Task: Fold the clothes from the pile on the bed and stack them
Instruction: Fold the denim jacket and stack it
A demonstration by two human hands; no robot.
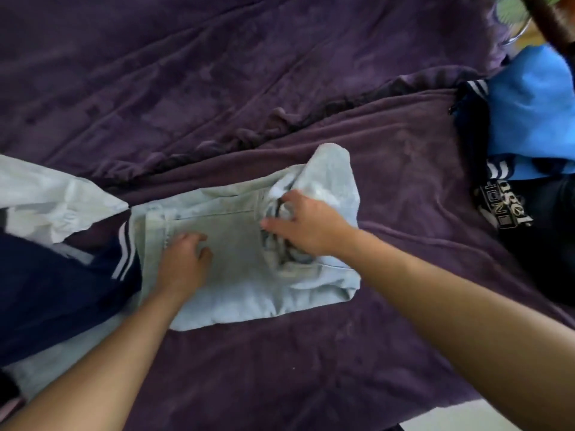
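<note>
Garment (236,244) beneath left hand (183,259), right hand (308,227)

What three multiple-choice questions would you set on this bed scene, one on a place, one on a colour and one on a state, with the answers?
1. Where does the bright blue garment lie?
A. At the far right of the view
B. In the middle of the view
C. At the far left

2. What colour is the blanket?
A. Green
B. Purple
C. White

3. How is the pale grey garment?
A. Hanging in the air
B. Rolled into a ball
C. Lying partly folded on the blanket

Answers:
1 A, it shows at the right edge.
2 B, purple cloth fills most of the view.
3 C, it lies mostly flat under the left hand, with the right hand at its bunched end.
</note>
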